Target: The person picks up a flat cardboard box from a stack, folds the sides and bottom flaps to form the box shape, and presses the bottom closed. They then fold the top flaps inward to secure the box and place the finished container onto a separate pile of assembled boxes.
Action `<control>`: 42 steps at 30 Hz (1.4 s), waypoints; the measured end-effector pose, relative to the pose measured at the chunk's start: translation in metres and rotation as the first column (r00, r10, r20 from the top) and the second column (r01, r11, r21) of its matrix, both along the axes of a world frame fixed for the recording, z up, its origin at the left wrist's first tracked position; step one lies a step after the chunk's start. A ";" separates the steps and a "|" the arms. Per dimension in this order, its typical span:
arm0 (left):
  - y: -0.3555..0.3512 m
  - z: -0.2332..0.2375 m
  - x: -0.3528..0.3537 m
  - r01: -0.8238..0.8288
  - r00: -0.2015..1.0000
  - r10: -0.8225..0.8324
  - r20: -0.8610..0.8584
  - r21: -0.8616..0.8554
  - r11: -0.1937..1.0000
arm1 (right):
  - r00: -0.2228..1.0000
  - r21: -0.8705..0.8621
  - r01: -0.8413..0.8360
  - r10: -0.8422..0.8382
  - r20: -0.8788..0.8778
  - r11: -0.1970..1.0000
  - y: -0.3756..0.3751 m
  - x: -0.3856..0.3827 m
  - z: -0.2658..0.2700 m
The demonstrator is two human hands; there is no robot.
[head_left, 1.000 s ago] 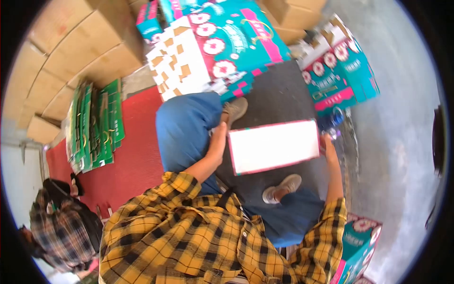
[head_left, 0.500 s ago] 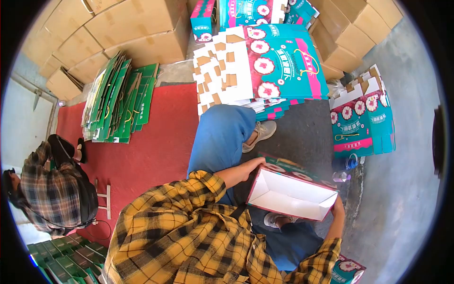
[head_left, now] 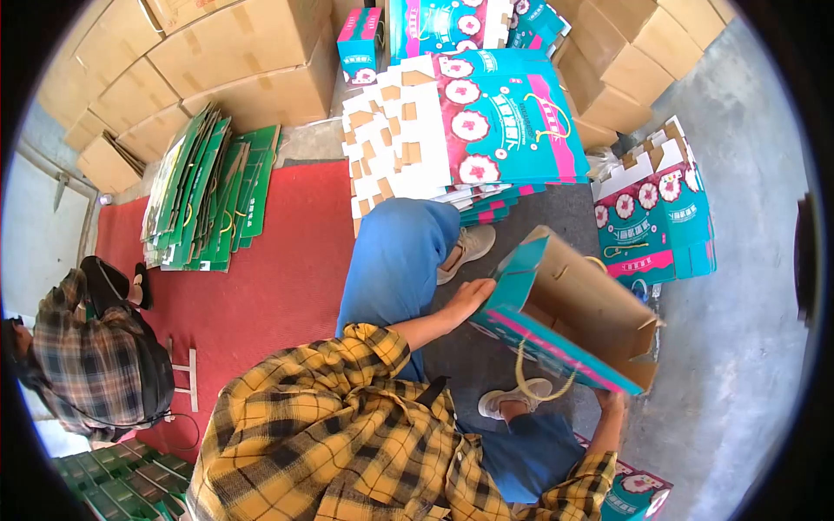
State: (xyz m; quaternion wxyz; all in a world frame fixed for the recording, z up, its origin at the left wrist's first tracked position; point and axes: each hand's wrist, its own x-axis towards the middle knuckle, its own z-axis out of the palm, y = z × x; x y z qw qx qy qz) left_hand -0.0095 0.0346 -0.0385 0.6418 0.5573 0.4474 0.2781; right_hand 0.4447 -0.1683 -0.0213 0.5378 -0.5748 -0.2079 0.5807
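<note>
Between my two hands is a teal and pink cardboard gift box (head_left: pixel 565 360), tilted, with its open side facing up and its bare brown inside showing. A yellow cord handle hangs in a loop from the near side, and part of another shows at the far side. My left hand (head_left: pixel 469 301) grips the box at its left end, fingers against the printed wall. At the near right corner my right hand (head_left: pixel 611 401) holds it from below, its fingers partly hidden by the box.
A stack of flat printed cartons (head_left: pixel 512 113) lies ahead, another leaning stack (head_left: pixel 656 217) to the right. Green flat cartons (head_left: pixel 200 191) rest on the red mat (head_left: pixel 295 226). Brown boxes (head_left: pixel 252 52) line the back. A co-worker (head_left: pixel 95 347) sits left. Beside my right leg is a printed box (head_left: pixel 638 495).
The box has been turned over: its white recessed side faced me before, and now the brown open side with the cord handles does. Both hands still hold it, the right one lower.
</note>
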 end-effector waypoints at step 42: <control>-0.027 0.043 0.006 0.411 0.794 -0.116 -0.596 0.387 0.826 | 0.818 -0.535 -0.004 0.310 0.485 0.845 0.076 -0.066 0.058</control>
